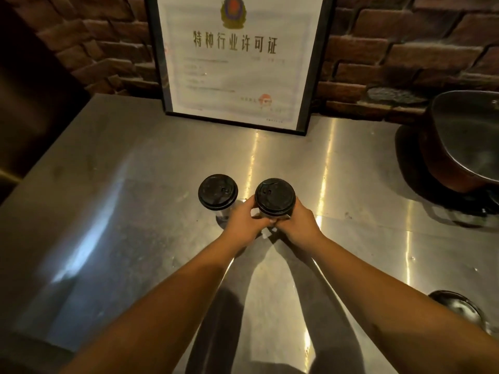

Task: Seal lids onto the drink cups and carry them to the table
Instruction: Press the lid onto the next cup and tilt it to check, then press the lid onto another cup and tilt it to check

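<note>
Gripping the right lidded cup (275, 197), both hands (246, 225) (297, 225) beside another cup (218, 191)

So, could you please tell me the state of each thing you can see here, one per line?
Left cup: upright on the counter, black lid on, not held.
Right cup: upright, black lid on, gripped on both sides.
Left hand: fingers curled round the right cup.
Right hand: fingers curled round the right cup.
Frame: upright at the brick wall.
Pot: on the counter, uncovered.
</note>
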